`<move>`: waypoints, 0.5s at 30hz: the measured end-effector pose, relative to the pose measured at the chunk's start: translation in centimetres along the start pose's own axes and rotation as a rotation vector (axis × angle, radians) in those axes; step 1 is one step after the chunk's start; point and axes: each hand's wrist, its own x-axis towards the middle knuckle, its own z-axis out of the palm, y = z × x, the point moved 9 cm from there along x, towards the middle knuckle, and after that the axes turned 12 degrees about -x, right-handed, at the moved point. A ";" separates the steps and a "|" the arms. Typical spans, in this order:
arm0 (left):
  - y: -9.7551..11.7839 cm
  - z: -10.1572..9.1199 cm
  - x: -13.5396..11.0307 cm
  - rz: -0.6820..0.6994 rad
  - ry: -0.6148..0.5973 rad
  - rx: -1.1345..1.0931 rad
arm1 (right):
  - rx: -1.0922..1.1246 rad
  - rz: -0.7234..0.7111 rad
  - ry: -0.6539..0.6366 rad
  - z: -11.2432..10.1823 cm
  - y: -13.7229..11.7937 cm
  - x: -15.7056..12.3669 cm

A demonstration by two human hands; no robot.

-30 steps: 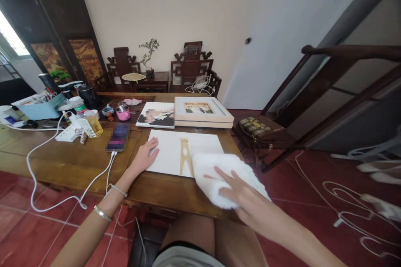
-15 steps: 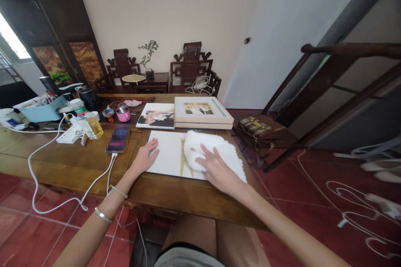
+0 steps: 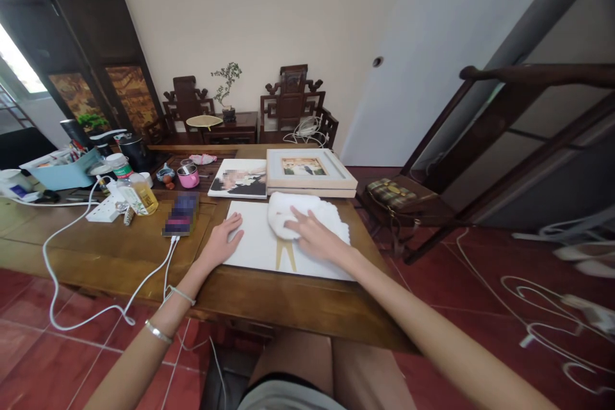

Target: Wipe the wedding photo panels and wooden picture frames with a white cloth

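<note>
A flat white board (image 3: 254, 234) lies near the table's front edge, with a gold shape like two narrow legs (image 3: 286, 256) on it. My left hand (image 3: 225, 240) rests on the board's left edge, fingers stretched out and nothing in them. On its upper right part, my right hand (image 3: 312, 234) presses and holds a bunched white cloth (image 3: 331, 214), two fingers spread across its top. The cloth covers the upper end of the gold shape and part of the board.
Behind the board lie a photo print (image 3: 239, 179) and a boxed framed picture (image 3: 336, 170). Left of it are a phone (image 3: 181, 214) with white cables, a pink cup (image 3: 188, 176), a bottle (image 3: 144, 195) and a power strip (image 3: 103, 209). A wooden chair (image 3: 423, 198) stands right.
My right hand and the cloth have slid left and away from me across the board, showing more of the gold legs and the board's lower right. My left hand stays put.
</note>
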 end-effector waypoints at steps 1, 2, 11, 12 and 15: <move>0.0 -0.1 0.0 0.001 0.002 -0.003 | -0.001 0.016 -0.004 0.0 0.7 1.0; 0.0 -0.1 0.0 0.002 0.004 -0.008 | -0.001 0.029 -0.008 0.0 1.2 1.7; -0.1 0.0 0.0 -0.003 -0.001 -0.019 | -0.010 -0.041 -0.021 -0.5 -6.2 -4.5; -0.1 0.1 0.0 -0.001 -0.002 -0.021 | -0.014 -0.077 -0.013 -0.6 -7.6 -5.9; -0.1 0.1 0.0 0.002 -0.002 -0.023 | 0.003 -0.196 -0.031 -0.6 -10.7 -8.7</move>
